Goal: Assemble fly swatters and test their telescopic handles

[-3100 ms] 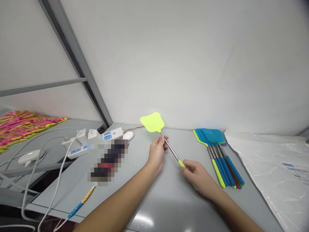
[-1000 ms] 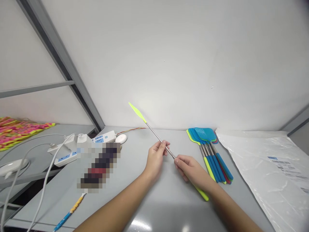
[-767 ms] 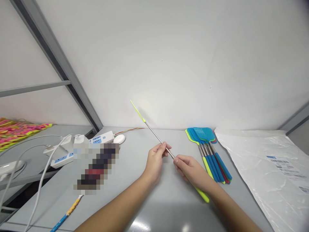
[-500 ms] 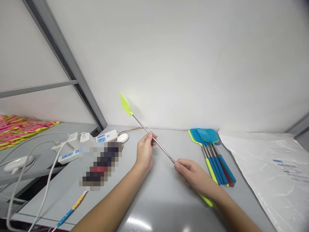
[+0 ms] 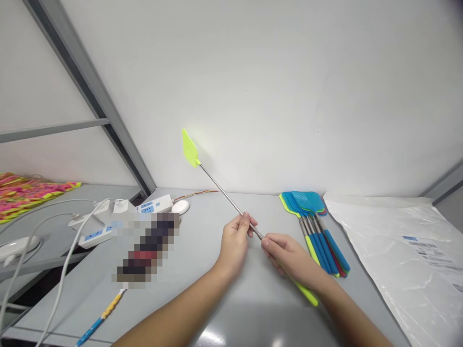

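Both my hands hold one yellow-green fly swatter (image 5: pixel 190 148) with an extended metal rod, tilted with its head up and to the left in front of the wall. My left hand (image 5: pixel 236 241) is closed around the rod, thumb on top, close to its lower end. Just beside it, my right hand (image 5: pixel 285 258) grips the swatter where the rod meets the yellow-green handle; the handle's end sticks out below the palm. To the right, several fly swatters (image 5: pixel 307 201) lie stacked on the table, mostly blue, with yellow-green and red ones among them.
A white plastic bag (image 5: pixel 390 250) with a printed label covers the table's right side. On the left are power strips (image 5: pixel 155 205) with white cables, a round white device (image 5: pixel 180 207) and a blurred-out object (image 5: pixel 148 250). Pink and yellow strips (image 5: pixel 29 193) lie far left.
My left hand has slid down the rod toward my right hand. The swatter head has risen a little and turned to show more of its face. The view has shifted slightly.
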`<state>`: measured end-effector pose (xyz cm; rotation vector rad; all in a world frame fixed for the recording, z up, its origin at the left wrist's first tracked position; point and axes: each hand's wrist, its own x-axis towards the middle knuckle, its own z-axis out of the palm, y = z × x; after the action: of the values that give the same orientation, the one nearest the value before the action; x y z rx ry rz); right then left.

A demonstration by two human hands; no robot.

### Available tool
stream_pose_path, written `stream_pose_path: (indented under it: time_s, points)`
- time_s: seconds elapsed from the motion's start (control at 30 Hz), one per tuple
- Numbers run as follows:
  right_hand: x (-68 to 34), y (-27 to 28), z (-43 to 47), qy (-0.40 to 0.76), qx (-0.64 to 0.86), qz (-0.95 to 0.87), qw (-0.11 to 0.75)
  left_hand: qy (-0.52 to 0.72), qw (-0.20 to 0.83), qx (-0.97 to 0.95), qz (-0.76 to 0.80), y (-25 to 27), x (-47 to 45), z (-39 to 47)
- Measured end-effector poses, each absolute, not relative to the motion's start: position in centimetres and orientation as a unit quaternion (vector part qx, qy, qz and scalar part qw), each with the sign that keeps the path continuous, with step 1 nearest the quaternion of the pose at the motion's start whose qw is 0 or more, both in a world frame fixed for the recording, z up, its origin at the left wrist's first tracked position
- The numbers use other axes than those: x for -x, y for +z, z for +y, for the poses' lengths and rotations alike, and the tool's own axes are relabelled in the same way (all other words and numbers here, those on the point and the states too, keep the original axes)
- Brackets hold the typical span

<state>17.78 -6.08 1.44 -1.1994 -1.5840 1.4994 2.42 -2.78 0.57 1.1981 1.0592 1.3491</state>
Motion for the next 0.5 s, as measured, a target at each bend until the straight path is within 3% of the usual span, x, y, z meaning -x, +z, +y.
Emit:
stream_pose_path:
  time_s: [0.27,0.5]
  points:
    - [-17.8,2.1,-6.8,0.562,0.454,-0.63,0.285,0.687,0.471,-0.375,0.407,2.1,0.0,-0.2]
    - [-18.5,2.8,-7.0,0.56,0.478,-0.63,0.247,0.662,0.456,-0.377,0.461,1.2,-1.0,-1.2]
